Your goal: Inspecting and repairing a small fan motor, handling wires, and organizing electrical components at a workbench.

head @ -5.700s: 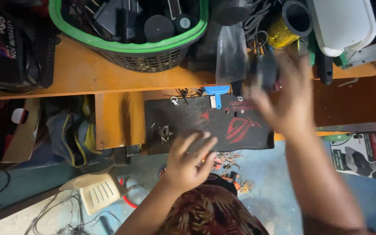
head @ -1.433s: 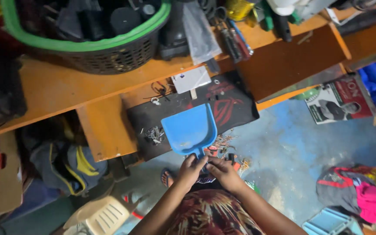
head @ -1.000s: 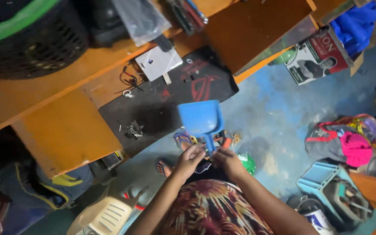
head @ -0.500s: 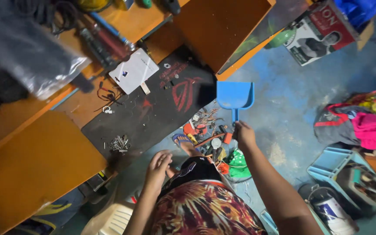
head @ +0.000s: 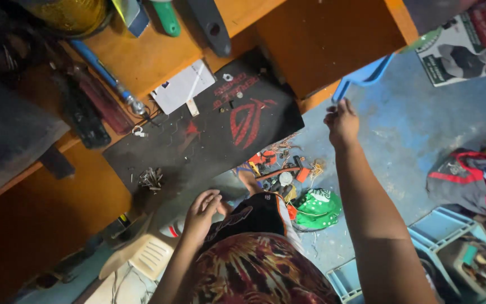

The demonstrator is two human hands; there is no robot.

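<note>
Blue plastic dustpan (head: pixel 364 77), half a second ago held out over the floor beside the black mat (head: pixel 209 129), now sits partly tucked under the orange wooden counter (head: pixel 322 39) at its right edge, so it seems to be going out of the way. The right hand (head: pixel 341 121) has its fingers closed on the handle. The left hand (head: pixel 201 214) has drawn back to the lap, fingers loosely curled and holding nothing.

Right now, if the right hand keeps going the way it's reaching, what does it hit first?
The right hand holds the blue dustpan, which points under the orange desk panel. That panel's edge looks to come first, though depth is unclear.
</note>
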